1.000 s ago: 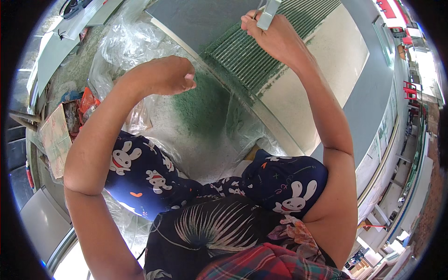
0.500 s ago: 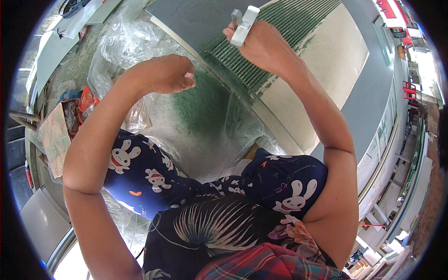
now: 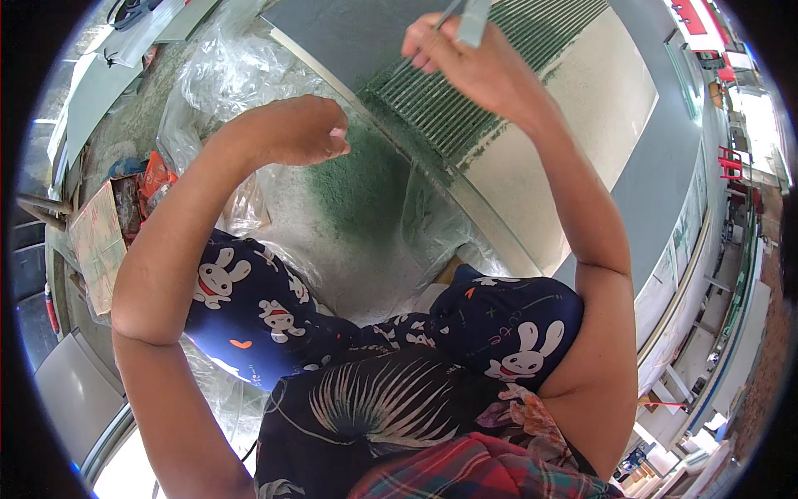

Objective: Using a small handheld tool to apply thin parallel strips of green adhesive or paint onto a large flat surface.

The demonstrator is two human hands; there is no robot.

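Note:
My right hand (image 3: 482,75) is raised over the far part of a large board and closed around a pale grey, angular hand tool (image 3: 474,23) with a thin metal part beside it. The tool's exact kind does not show. Below that hand, the grey board (image 3: 332,37) has a band of narrow parallel ribs (image 3: 453,112) with green powder on it. Next to the ribs lies a cream-coloured area (image 3: 573,133). My left hand (image 3: 299,129) is curled shut to the left of the board's near edge; whatever its fingers may hold is hidden.
Green powder (image 3: 357,191) is spread over the floor between my knees and the board. Crumpled clear plastic sheeting (image 3: 220,75) lies at the left, near a cardboard piece (image 3: 98,241) and an orange bag (image 3: 156,185). Red stools (image 3: 731,162) stand far right.
My right hand has turned and shifted slightly right, tilting the grey tool toward the picture's top edge. My left hand stays in place.

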